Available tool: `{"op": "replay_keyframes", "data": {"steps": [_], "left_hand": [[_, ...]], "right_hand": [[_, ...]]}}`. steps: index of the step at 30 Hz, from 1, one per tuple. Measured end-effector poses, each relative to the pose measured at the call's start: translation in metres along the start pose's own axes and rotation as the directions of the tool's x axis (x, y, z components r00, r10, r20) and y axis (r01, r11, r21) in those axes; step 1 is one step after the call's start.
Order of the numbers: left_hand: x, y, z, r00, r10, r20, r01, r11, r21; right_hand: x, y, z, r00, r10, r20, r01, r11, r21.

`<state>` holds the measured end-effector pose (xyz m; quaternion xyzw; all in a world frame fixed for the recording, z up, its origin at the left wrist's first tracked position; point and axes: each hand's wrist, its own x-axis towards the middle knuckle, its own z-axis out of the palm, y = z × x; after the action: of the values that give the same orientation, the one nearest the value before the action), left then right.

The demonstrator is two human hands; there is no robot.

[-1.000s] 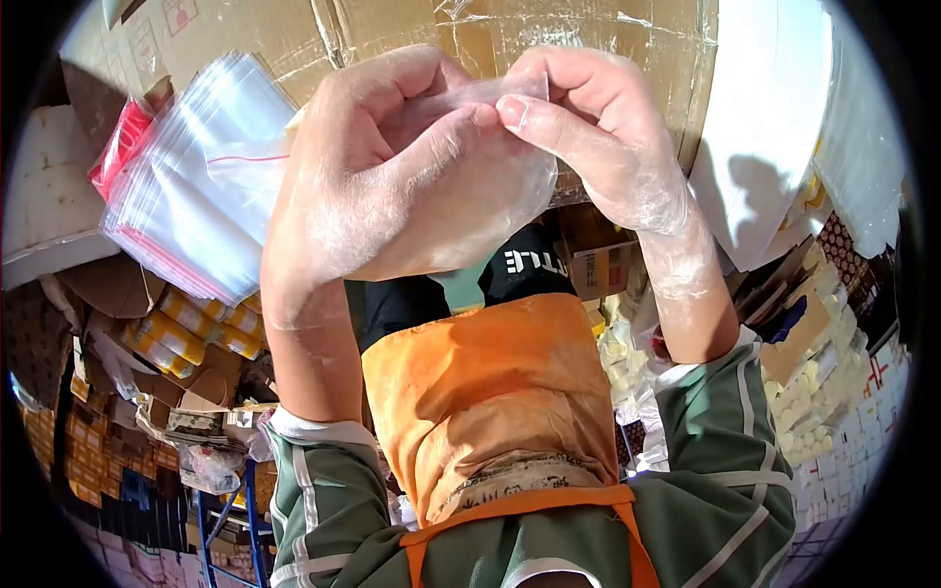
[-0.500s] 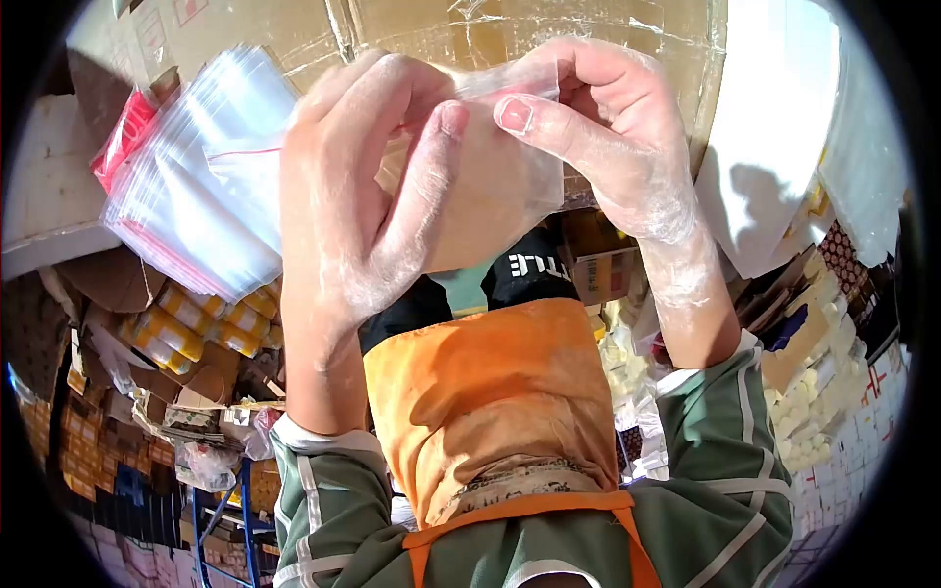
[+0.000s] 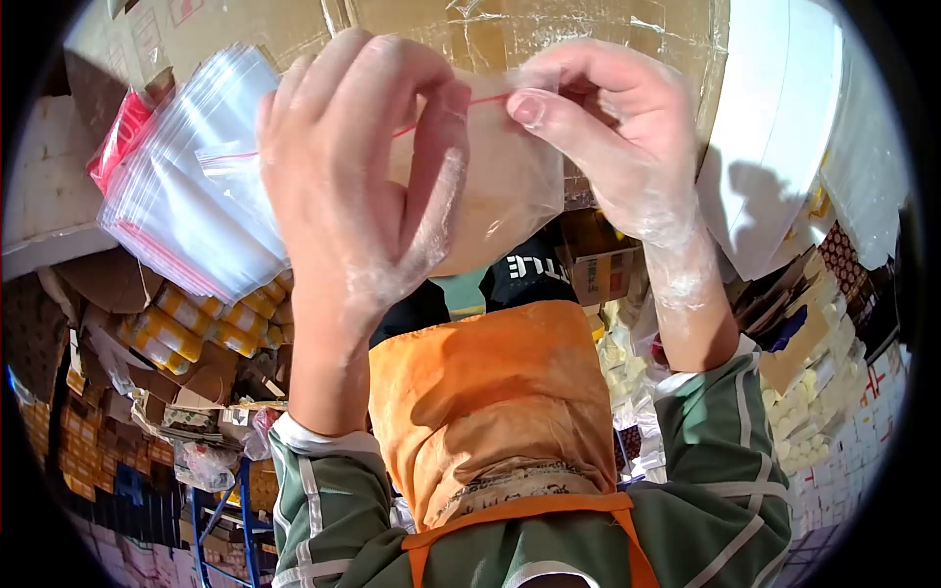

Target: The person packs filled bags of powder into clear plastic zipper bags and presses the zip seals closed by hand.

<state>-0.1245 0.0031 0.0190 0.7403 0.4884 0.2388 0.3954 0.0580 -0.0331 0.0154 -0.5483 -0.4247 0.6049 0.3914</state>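
A clear zip bag (image 3: 505, 186) with a red line along its top edge hangs between my hands, its contents not clearly visible. My left hand (image 3: 363, 162) pinches the bag's top edge at the left, thumb and forefinger together. At the right end of that edge, my right hand (image 3: 613, 132) has its thumb and bent fingers closed on the bag. White powder coats both hands and the right wrist. Beside my left hand, a stack of clear zip bags (image 3: 191, 186) lies fanned out, with red lines at the lower end.
A cardboard surface (image 3: 421, 20) spans the top. White sheets (image 3: 769, 127) lie at the right. Yellow-wrapped packs (image 3: 167, 333) sit lower left, above a blue metal frame (image 3: 245, 519). A red packet (image 3: 123, 142) is beside the bag stack. An orange apron (image 3: 490, 392) covers my front.
My left hand has turned and moved up and left, from low over the bag to its top edge. The bag's red line and more of its front now show. My right hand has shifted slightly.
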Motion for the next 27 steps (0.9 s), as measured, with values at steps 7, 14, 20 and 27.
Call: {"op": "replay_keyframes", "data": {"steps": [7, 14, 20, 27], "left_hand": [[0.003, -0.015, 0.017, 0.975, -0.021, -0.222, 0.021, 1.0, -0.002], [0.002, -0.018, 0.008, 0.991, -0.133, 0.003, 0.129, 0.954, -0.27], [0.001, 0.002, -0.01, 0.91, -0.348, 0.225, 0.414, 0.755, -0.509], [-0.003, -0.004, -0.014, 0.998, -0.016, 0.054, 0.034, 0.94, -0.341]], "right_hand": [[0.029, 0.005, -0.006, 0.945, 0.248, 0.211, -0.245, 0.969, -0.041], [0.009, -0.002, -0.008, 0.976, 0.161, 0.146, -0.176, 0.98, 0.095], [0.007, 0.002, -0.001, 0.994, 0.104, 0.028, -0.106, 0.991, 0.084], [0.006, -0.006, 0.004, 0.998, -0.055, -0.025, 0.055, 0.998, -0.008]]}}
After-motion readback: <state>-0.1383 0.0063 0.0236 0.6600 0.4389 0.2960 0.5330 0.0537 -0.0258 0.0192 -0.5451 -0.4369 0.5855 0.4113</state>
